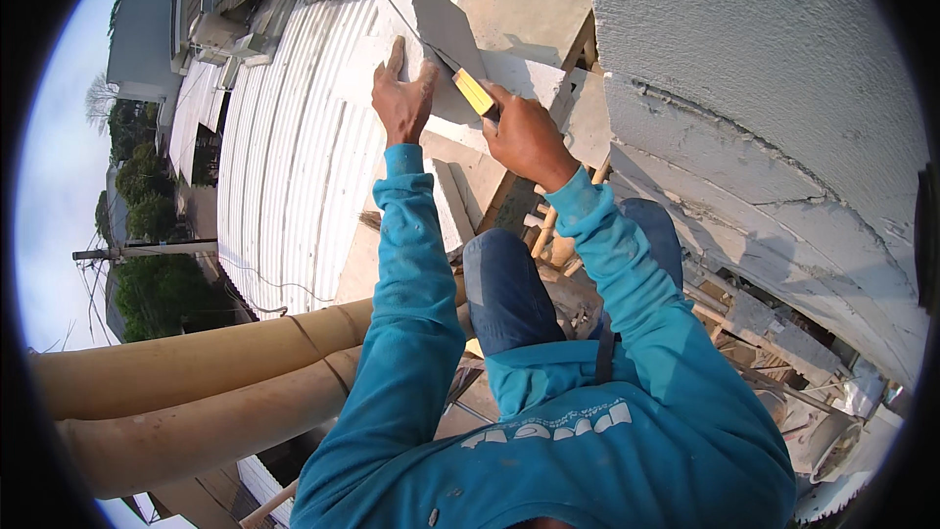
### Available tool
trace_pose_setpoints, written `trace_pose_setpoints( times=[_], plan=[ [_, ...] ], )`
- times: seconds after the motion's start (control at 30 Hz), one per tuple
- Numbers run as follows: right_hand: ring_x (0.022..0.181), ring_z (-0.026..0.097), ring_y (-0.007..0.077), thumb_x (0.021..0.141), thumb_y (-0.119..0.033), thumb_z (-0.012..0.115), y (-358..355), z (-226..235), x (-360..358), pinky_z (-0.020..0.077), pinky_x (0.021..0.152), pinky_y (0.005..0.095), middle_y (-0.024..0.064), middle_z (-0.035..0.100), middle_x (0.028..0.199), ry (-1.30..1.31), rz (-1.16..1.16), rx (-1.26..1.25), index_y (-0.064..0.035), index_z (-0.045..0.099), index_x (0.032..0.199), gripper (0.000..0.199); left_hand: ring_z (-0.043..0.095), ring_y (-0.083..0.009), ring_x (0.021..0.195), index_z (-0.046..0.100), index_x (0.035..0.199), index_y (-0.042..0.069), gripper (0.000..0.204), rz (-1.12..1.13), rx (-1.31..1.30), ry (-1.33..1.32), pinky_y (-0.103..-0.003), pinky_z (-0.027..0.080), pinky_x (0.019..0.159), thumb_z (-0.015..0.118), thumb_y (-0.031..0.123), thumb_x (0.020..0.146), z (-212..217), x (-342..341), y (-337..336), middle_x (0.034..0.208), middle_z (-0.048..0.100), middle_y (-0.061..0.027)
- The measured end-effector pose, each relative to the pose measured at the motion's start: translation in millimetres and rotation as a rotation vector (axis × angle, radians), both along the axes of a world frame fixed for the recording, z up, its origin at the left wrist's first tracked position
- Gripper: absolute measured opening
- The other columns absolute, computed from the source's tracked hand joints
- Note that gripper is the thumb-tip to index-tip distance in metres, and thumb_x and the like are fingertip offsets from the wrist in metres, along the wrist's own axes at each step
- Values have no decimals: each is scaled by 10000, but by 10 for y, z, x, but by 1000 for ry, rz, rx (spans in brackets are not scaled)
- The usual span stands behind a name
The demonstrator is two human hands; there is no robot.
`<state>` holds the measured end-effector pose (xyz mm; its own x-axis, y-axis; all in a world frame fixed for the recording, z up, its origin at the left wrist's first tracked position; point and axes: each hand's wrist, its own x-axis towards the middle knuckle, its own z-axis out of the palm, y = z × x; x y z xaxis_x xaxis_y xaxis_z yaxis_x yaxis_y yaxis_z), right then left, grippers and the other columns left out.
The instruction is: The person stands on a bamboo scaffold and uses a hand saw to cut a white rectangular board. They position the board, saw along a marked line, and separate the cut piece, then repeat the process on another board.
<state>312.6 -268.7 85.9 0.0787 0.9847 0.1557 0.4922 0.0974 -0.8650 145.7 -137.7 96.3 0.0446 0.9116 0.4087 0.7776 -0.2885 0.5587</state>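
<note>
My right hand [529, 137] is wrapped round the yellow and black handle of a handsaw [474, 92]. The saw's thin blade slants up and left against a white lightweight concrete block [441, 24]. My left hand [401, 103] grips the block's near side, its index finger stretched up along one face and the thumb on the other. Part of the blade is hard to make out against the block, so how deep it sits cannot be told. Under the raised block lies another pale block or slab [524, 76].
Two thick bamboo poles [215, 362] run across the lower left. A rough grey wall [764, 69] with a ledge rises at right. Beyond my left arm spreads a white corrugated roof [284, 167]. Boards [529, 5] lie at the top; rubble and scaffold pieces [783, 343] sit low at right.
</note>
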Motion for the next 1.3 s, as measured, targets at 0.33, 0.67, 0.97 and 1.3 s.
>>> trace_pose_setpoints(
  times=[0.33, 0.67, 0.97, 1.3],
  plan=[
    [968, 651, 478, 945, -195, 630, -189, -181, 61, 526, 844, 513, 309, 658, 1088, 100, -77, 185, -5, 456, 1399, 522, 518, -481, 1262, 525, 1434, 127, 800, 65, -43, 7, -501, 437, 1054, 707, 547, 779, -37, 385, -38, 1384, 485, -345],
    [1103, 632, 461, 947, -39, 581, -1429, -168, 88, 543, 889, 478, 317, 597, 1255, 111, -33, 178, 29, 376, 1438, 536, 577, -469, 1185, 536, 1423, 103, 774, 94, -57, -29, -504, 477, 994, 716, 496, 781, 57, 275, -161, 1344, 514, -340],
    [867, 645, 496, 967, -133, 590, 184, 116, -26, 528, 706, 489, 319, 654, 891, -64, -31, 213, 54, 496, 1277, 374, 622, -455, 1092, 588, 1383, 126, 726, 104, -24, -72, -497, 511, 939, 716, 497, 773, 83, 199, -70, 1233, 564, -306],
    [1091, 650, 415, 927, -19, 598, -1588, -163, 7, 538, 881, 439, 292, 644, 1182, 75, -92, 122, 11, 465, 1399, 491, 606, -462, 1127, 581, 1388, 115, 738, 58, -24, -35, -501, 493, 958, 710, 509, 777, 13, 273, -225, 1307, 533, -334]
  ],
)
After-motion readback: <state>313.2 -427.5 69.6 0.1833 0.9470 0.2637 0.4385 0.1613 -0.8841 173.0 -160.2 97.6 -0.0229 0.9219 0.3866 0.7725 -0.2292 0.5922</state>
